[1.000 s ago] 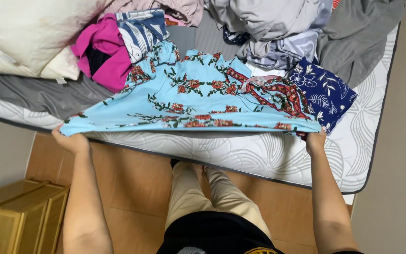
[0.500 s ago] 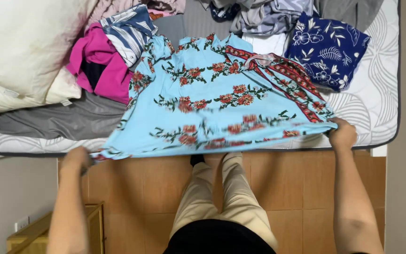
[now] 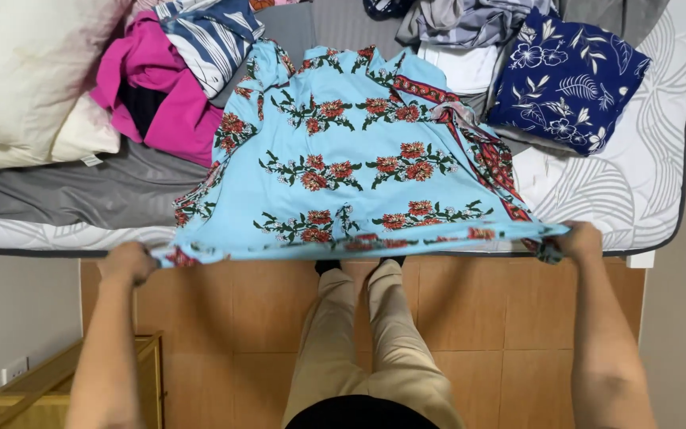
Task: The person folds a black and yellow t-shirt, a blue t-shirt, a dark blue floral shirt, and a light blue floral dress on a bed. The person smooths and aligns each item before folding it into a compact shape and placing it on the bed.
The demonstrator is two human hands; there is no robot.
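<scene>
A light blue dress [image 3: 351, 159] with red flower prints lies spread flat on the mattress [image 3: 637, 199], its hem at the near edge. My left hand [image 3: 127, 262] grips the hem's left corner. My right hand [image 3: 580, 238] grips the right corner. Between them the hem is stretched taut, just off the mattress edge above the wooden floor.
A white pillow [image 3: 25, 71] lies at the far left over a grey sheet [image 3: 81, 191]. A pink garment [image 3: 160, 103], a striped one [image 3: 208, 32], a navy floral cloth [image 3: 565, 79] and grey clothes [image 3: 462, 24] lie behind the dress. A wooden box [image 3: 57, 381] stands on the floor at left.
Both hands have drawn the hem toward me and slightly wider apart. The dress now lies flatter and longer on the mattress.
</scene>
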